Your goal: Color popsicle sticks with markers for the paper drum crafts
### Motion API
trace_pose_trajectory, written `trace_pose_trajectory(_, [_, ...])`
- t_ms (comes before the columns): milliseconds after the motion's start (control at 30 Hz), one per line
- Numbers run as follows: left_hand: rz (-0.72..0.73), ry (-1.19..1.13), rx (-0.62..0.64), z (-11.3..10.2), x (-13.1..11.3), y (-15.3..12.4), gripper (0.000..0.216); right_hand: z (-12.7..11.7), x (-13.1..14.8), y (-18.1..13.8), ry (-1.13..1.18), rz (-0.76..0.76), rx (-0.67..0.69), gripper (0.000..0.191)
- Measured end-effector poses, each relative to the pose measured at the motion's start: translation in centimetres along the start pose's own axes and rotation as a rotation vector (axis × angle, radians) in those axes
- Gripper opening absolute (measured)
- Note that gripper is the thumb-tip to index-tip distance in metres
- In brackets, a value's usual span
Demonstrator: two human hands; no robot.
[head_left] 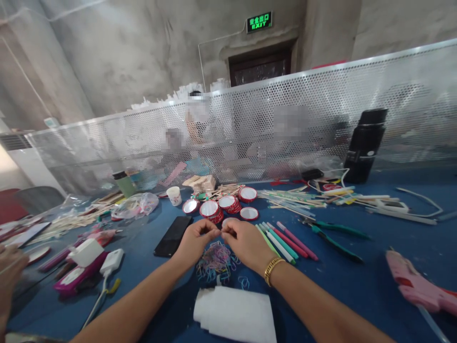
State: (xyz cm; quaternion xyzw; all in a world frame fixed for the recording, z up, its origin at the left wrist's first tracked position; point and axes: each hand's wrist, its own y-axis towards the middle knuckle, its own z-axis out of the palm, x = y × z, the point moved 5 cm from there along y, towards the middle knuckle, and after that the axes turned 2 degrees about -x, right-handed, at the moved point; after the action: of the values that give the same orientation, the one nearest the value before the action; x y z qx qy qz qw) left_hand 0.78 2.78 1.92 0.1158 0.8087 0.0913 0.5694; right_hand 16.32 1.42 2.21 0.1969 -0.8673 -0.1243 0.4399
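Note:
My left hand (195,239) and my right hand (245,243) meet fingertip to fingertip above a pile of small coloured rubber bands (216,262) on the blue table (374,281). Both hands are pinched shut, and what they grip between them is too small to make out. A gold bracelet (272,269) sits on my right wrist. Just beyond my fingers lie several round red-rimmed lids (221,206). A row of coloured pens (285,240) lies to the right of my right hand.
A black phone (173,235) lies left of my hands and white foam (237,314) in front. Green-handled pliers (333,236), a pink glue gun (416,286), wooden sticks (296,199) and a black bottle (364,145) are to the right. Chargers (89,259) and another person's hand (9,276) are at left. People sit behind a perforated metal screen (250,124).

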Motion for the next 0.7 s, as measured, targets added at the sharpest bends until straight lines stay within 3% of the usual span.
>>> trace_pose_trajectory(300, [0.033,0.044,0.0,-0.3,-0.5,-0.1,0.032,0.4,-0.4,0.2,0.159,-0.04,-0.011,0.012])
trace_pose_trajectory(500, [0.107,0.034,-0.135,-1.3,-0.9,-0.1,0.033,0.4,0.1,0.1,0.15,-0.114,-0.004,0.038])
trace_pose_trajectory(700, [0.178,0.142,-0.134,-1.5,-1.2,0.0,0.021,0.3,0.2,0.0,0.081,-0.133,-0.006,0.032])
